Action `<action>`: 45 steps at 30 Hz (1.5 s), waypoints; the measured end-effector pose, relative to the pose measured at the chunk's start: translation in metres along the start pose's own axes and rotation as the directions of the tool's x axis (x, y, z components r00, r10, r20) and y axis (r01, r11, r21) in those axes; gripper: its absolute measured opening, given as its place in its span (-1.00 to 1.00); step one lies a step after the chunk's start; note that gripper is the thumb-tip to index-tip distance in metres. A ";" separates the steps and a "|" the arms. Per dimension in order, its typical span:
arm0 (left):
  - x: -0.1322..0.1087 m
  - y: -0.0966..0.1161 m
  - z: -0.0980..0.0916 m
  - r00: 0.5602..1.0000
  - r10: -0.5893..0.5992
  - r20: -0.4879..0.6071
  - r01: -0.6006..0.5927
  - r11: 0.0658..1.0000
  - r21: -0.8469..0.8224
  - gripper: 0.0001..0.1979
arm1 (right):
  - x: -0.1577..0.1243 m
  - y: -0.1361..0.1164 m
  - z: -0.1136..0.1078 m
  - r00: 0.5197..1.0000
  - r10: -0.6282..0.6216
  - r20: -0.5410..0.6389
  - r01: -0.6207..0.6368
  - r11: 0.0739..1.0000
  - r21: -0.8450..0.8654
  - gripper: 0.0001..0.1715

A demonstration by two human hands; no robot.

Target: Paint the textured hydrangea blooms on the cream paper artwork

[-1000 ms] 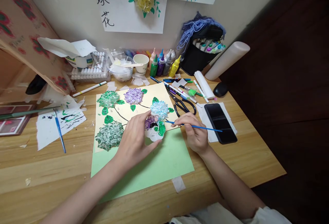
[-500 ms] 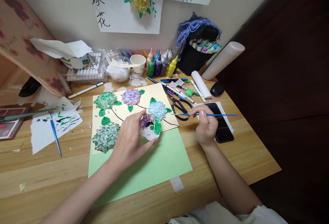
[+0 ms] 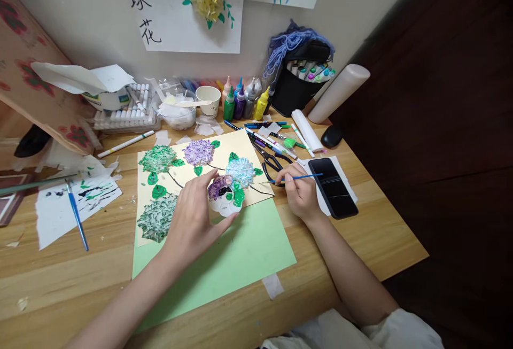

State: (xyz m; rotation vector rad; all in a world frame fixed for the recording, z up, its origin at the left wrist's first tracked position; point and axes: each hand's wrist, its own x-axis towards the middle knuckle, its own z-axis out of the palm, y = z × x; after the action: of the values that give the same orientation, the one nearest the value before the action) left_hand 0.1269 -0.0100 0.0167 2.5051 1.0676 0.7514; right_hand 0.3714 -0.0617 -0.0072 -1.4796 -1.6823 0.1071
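Note:
My left hand grips the edge of a small white paint palette, thumb and fingers around its rim. Purple, black and green paint lies in its wells. Between the fingers of my right hand is a thin blue paintbrush, its tip pointing left, just right of the palette and apart from it. Under the palette is a cream sheet with raised flowers in green, purple and pale blue, with painted leaves and dark stems. The cream sheet lies on a light green sheet. My left hand partly covers the lower-left flower.
Black scissors, scattered pens and a phone lie to the right. Paint bottles, a paper cup and a black marker case line the wall. Another brush rests on paint-stained paper at left.
My right hand has shifted left and slightly down with the paintbrush, away from the phone and closer to the palette. The view has turned slightly right. My left hand keeps its hold on the palette.

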 end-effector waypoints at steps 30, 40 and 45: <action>0.001 0.000 0.001 1.000 0.001 -0.004 -0.001 1.000 -0.003 -0.28 | 0.001 0.000 -0.001 1.000 -0.002 -0.003 0.002 1.000 -0.017 -0.67; 0.000 -0.002 0.002 1.000 0.000 -0.005 0.000 1.000 -0.010 -0.26 | 0.000 -0.001 -0.003 1.000 0.026 -0.012 -0.026 0.999 -0.026 -0.66; 0.005 -0.006 -0.005 0.999 -0.014 -0.030 0.013 1.000 -0.024 -0.26 | 0.004 -0.010 -0.003 0.984 0.119 -0.133 -0.100 0.985 0.137 -0.64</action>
State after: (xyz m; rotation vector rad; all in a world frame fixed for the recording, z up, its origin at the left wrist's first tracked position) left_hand 0.1237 -0.0022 0.0196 2.4712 1.0783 0.7952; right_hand 0.3663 -0.0623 0.0030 -1.4471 -1.4541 0.1657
